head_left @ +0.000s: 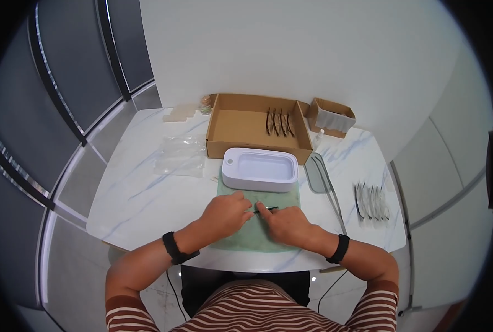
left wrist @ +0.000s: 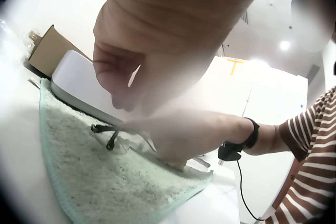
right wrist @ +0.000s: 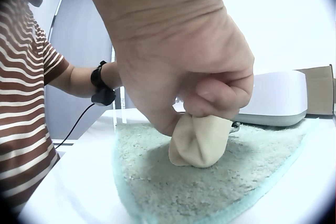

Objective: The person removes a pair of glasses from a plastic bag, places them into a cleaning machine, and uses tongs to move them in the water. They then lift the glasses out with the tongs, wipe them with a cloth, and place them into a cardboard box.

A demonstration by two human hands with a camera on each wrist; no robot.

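Note:
Both hands meet over a pale green towel (head_left: 260,240) at the table's front. Between them lies a thin dark-framed pair of eyeglasses (head_left: 267,209), its dark temples also showing low over the towel in the left wrist view. My left hand (head_left: 227,213) has curled fingers pinching the near end of the eyeglasses. With thumb and fingers, my right hand (head_left: 288,224) grips a folded beige cloth (right wrist: 199,142) against the eyeglasses; a small dark hinge (right wrist: 235,127) peeks out beside it. The lenses are mostly hidden by the fingers and cloth.
Just beyond the hands stands a white cleaner basin (head_left: 260,184). Behind it, a cardboard box (head_left: 235,119) holds several eyeglasses. More eyeglasses (head_left: 371,202) lie at right, near a grey lid (head_left: 314,180) and long thin tool (head_left: 335,202). Clear plastic bags (head_left: 180,155) lie left.

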